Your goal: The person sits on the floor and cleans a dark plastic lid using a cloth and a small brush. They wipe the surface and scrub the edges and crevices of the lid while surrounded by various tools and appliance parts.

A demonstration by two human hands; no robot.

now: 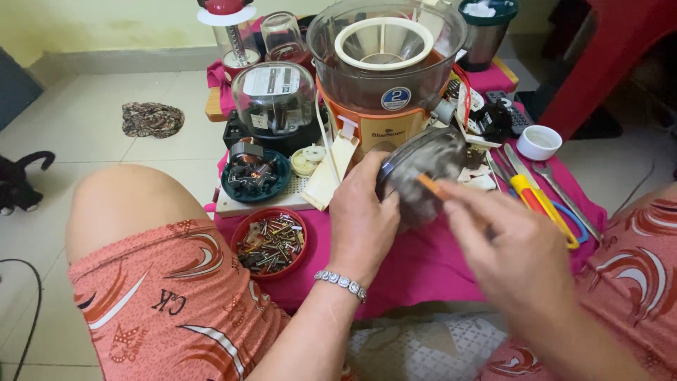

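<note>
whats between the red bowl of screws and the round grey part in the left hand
Head view: only the left hand and bare pink cloth lie between the red bowl and the grey part. Nothing else sits there.

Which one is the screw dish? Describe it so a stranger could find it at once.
Start at the big orange blender base standing on the pink cloth. Go down and left, past the dark teal dish of black parts, to the cloth's near left edge beside the person's knee. The red dish there is the only one heaped with metal screws.
</note>
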